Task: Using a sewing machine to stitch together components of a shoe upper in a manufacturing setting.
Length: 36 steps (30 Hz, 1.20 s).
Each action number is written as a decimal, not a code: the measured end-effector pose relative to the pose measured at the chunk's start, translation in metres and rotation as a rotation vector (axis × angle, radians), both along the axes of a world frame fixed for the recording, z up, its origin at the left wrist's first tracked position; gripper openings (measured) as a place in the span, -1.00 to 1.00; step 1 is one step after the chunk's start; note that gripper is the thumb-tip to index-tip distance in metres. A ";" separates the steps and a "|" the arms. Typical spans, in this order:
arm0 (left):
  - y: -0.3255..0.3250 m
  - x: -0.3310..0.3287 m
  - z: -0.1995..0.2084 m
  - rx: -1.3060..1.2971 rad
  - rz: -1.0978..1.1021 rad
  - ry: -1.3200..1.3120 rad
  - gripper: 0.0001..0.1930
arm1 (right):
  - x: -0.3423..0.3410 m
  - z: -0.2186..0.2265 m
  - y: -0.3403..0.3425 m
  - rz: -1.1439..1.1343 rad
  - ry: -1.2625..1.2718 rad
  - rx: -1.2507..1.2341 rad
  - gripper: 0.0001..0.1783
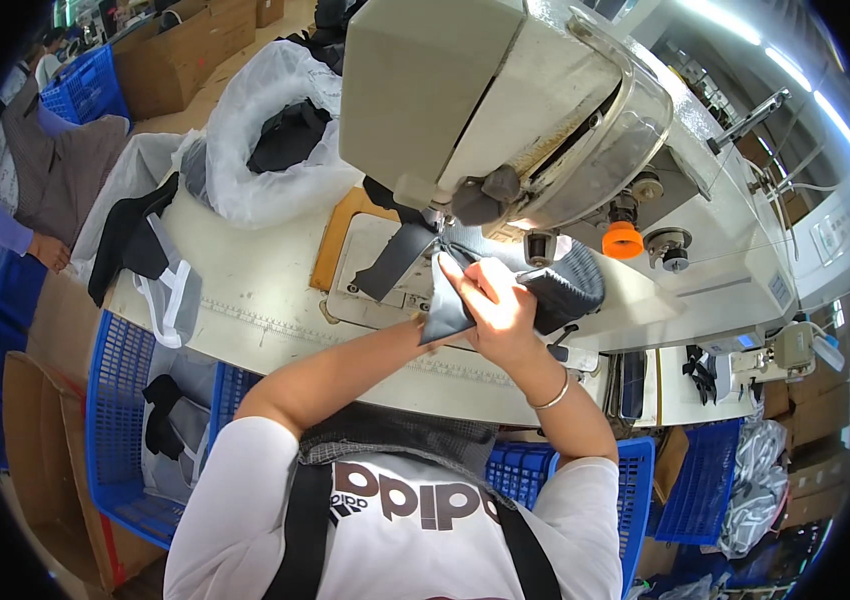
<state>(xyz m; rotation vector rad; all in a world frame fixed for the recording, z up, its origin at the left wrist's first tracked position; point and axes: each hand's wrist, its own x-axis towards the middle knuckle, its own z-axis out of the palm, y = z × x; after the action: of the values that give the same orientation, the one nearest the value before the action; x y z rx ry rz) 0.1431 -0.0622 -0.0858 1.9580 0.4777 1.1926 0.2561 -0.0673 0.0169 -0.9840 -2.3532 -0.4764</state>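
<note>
I sit at a large beige sewing machine on a white table. A grey fabric piece lies folded under the machine's head, joined to a dark ribbed knit part. My right hand, with a bracelet on its wrist, presses on top of the grey fabric and grips its edge. My left hand reaches in from the left and is mostly hidden under the same fabric, holding it from below. A dark strap trails from the needle area to the left.
A white plastic bag with dark pieces lies at the table's back left, with black and white fabric parts near it. Blue baskets stand beside my lap. Another person works at the far left. Cardboard boxes stand behind.
</note>
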 end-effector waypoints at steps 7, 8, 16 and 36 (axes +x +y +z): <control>0.022 -0.107 0.007 -0.243 0.483 -0.154 -0.63 | -0.008 -0.010 0.002 0.053 0.080 0.135 -0.44; 0.030 -0.117 0.017 -0.072 0.696 -0.119 -0.66 | -0.010 -0.008 -0.001 0.021 0.030 0.191 -0.44; 0.069 -0.128 0.101 1.185 0.527 0.305 -0.77 | -0.017 0.013 -0.011 -0.124 -0.143 0.264 -0.56; 0.050 -0.123 0.114 0.366 0.286 0.080 -0.82 | -0.032 0.003 -0.005 -0.006 0.174 0.072 -0.60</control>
<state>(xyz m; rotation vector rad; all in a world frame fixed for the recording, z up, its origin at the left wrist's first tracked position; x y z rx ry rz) 0.0204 -0.0120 0.0281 2.3118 0.6333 1.4665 0.2240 -0.0725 0.0198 -0.9599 -2.1639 -0.4559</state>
